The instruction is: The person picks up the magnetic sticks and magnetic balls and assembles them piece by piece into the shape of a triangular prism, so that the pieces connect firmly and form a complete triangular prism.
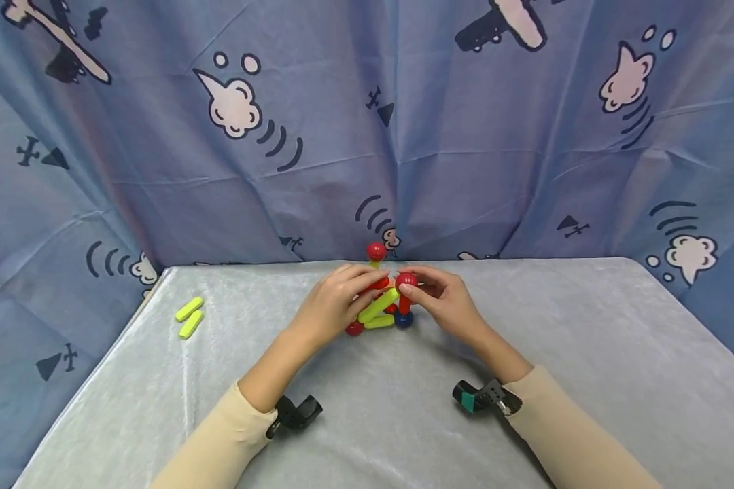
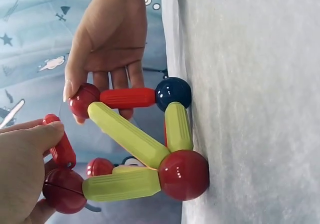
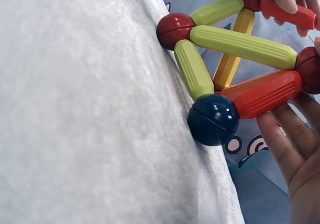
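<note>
A frame of magnetic sticks and balls stands on the table, with a blue ball [image 2: 173, 93] and a red ball [image 2: 183, 175] at its base. Yellow-green sticks [image 3: 245, 47] slant up from that red ball to two raised red balls. My left hand [image 1: 330, 302] pinches a short red stick [image 2: 64, 146] between thumb and fingers, one end against a raised red ball [image 2: 65, 194]. With thumb and fingertips my right hand [image 1: 446, 302] grips the other raised red ball [image 2: 85, 103], atop a red stick [image 3: 270, 93] rising from the blue ball. An orange-yellow stick [image 3: 232, 58] shows behind.
Two loose yellow-green sticks [image 1: 189, 309] lie at the table's left side. One more red ball [image 1: 376, 252] tops the frame at the back. A blue patterned curtain [image 1: 342, 136] hangs behind the pale cloth-covered table [image 1: 587, 353].
</note>
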`<state>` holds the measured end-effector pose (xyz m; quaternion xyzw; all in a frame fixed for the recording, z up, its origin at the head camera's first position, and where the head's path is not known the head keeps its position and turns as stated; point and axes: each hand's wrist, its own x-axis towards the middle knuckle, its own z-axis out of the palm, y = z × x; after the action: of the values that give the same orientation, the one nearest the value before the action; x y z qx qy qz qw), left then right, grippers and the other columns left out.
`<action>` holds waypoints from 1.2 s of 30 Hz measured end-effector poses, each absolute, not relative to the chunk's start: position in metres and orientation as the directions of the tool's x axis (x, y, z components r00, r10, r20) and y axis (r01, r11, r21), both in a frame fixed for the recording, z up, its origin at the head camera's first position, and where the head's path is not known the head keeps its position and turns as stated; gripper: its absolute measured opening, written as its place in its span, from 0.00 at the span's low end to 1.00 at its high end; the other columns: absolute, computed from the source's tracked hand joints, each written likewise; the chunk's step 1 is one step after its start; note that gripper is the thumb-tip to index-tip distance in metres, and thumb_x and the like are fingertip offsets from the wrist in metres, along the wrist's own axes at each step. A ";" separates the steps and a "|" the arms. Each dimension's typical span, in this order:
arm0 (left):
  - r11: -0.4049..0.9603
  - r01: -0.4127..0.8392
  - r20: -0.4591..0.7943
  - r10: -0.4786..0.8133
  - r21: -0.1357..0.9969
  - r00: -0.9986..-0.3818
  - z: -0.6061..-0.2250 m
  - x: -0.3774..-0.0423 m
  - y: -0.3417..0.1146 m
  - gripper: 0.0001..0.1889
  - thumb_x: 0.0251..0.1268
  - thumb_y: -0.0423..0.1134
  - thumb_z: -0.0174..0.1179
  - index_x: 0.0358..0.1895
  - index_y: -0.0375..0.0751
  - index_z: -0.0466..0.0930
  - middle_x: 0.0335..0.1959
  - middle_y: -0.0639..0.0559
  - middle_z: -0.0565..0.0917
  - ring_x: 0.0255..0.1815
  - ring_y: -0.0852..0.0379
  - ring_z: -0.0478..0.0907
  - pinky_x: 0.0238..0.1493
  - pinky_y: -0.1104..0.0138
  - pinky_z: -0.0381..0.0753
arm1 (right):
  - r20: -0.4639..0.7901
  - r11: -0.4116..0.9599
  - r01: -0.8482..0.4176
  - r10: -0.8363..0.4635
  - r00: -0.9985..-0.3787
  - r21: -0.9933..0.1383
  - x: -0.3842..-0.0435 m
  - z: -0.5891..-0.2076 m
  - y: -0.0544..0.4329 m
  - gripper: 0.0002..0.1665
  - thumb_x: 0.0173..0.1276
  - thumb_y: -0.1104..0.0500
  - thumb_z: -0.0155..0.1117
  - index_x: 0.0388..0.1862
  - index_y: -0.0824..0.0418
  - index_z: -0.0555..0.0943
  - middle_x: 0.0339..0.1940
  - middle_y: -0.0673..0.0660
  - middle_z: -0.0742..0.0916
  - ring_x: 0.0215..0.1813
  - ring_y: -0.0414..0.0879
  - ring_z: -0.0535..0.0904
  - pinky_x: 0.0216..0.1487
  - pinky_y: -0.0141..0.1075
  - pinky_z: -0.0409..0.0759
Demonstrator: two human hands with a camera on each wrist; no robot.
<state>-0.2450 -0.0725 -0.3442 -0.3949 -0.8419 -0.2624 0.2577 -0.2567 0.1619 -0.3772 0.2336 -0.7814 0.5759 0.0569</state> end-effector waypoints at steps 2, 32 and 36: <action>0.557 0.802 0.641 0.540 0.213 -0.545 -0.344 -0.245 -0.073 0.18 0.65 0.31 0.67 0.59 0.41 0.84 0.53 0.48 0.87 0.54 0.50 0.83 0.58 0.60 0.84 | 0.356 0.233 -0.429 -0.299 -0.886 -0.873 -0.257 -0.378 0.161 0.20 0.73 0.61 0.65 0.62 0.65 0.80 0.54 0.67 0.87 0.43 0.44 0.89 0.46 0.31 0.87; 0.460 0.394 0.310 0.248 0.796 -0.918 -0.380 -0.271 -0.083 0.21 0.81 0.42 0.45 0.68 0.38 0.74 0.66 0.43 0.79 0.66 0.45 0.77 0.69 0.51 0.75 | 0.350 0.476 -0.334 -0.058 -0.935 -0.814 -0.261 -0.370 0.170 0.29 0.70 0.49 0.69 0.67 0.53 0.78 0.51 0.60 0.87 0.48 0.54 0.86 0.42 0.25 0.83; 0.409 0.281 0.165 0.296 0.868 -0.941 -0.398 -0.281 -0.086 0.34 0.71 0.28 0.48 0.79 0.39 0.52 0.80 0.41 0.62 0.78 0.39 0.63 0.78 0.47 0.63 | 0.295 0.496 -0.249 0.016 -0.955 -0.832 -0.262 -0.368 0.173 0.27 0.73 0.47 0.65 0.65 0.57 0.79 0.47 0.64 0.87 0.43 0.60 0.88 0.40 0.32 0.87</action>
<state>-0.2808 -0.0863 -0.3977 -0.1719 -0.8394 -0.5155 -0.0073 -0.2623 0.1734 -0.3684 0.0681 -0.8547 0.4972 0.1330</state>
